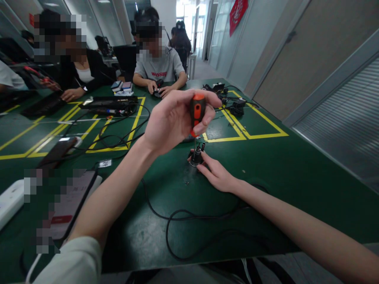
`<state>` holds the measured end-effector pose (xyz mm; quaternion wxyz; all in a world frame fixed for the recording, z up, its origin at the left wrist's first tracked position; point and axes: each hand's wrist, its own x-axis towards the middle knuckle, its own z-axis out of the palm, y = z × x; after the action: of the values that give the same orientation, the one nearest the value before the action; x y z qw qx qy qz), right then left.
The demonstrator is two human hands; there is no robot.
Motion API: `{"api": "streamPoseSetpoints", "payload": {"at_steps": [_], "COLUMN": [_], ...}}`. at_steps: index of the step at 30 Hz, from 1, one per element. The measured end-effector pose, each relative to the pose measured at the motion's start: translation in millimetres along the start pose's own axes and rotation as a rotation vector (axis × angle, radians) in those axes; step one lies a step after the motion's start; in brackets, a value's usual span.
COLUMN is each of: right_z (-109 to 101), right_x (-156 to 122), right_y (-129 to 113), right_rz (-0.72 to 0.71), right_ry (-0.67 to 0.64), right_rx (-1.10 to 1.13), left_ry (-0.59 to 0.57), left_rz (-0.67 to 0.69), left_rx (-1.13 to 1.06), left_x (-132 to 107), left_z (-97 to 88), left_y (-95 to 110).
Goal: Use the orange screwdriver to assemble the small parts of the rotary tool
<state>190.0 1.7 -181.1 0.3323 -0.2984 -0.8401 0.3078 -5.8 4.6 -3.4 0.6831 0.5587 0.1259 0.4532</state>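
Note:
My left hand (174, 118) is closed around the orange and black handle of a screwdriver (197, 110). The tool stands upright, and its thin shaft points down at a small black part (196, 158) with short posts on the green table (154, 244). Whether the tip sits in a screw is too small to see. My right hand (217, 173) grips the side of that black part low down, with thumb and fingers closed on it. The far side of the part is partly hidden.
Black cable (168, 217) loops across the table before me. To the left lie a phone (74, 201), a white power strip (12, 201) and a black device (109, 103). A cable pile (233, 103) lies at back right. Two people work across the table.

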Motion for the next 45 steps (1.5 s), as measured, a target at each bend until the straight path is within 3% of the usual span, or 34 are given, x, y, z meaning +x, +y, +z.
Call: {"api": "streamPoseSetpoints", "payload": {"at_steps": [7, 14, 22, 27, 34, 41, 45], "right_z": [1.1, 1.1, 0.4, 0.4, -0.7, 0.9, 1.3], "right_x": [-0.1, 0.0, 0.6, 1.4, 2.0, 1.3, 1.1], "right_y": [-0.2, 1.6, -1.1, -2.7, -3.8, -1.5, -0.5], "right_rz": [0.002, 0.004, -0.005, -0.016, -0.010, -0.001, -0.012], "right_ry": [0.004, 0.002, 0.001, 0.011, -0.002, 0.004, 0.008], "right_rx": [-0.003, -0.004, -0.016, -0.020, 0.000, -0.003, -0.002], "left_ry": [0.072, -0.043, 0.006, -0.028, 0.010, 0.083, 0.046], "left_rz": [-0.053, 0.013, 0.024, 0.033, -0.025, 0.044, 0.053], "left_rx": [0.025, 0.001, 0.044, 0.036, 0.023, 0.089, 0.076], "left_x": [-2.3, -1.0, -1.8, -1.7, 0.1, -1.7, -2.4], "left_z": [2.6, -0.1, 0.8, -1.0, 2.4, 2.9, 1.9], "left_y": [-2.1, -1.6, -3.6, -5.0, 0.3, -5.9, -6.5]}}
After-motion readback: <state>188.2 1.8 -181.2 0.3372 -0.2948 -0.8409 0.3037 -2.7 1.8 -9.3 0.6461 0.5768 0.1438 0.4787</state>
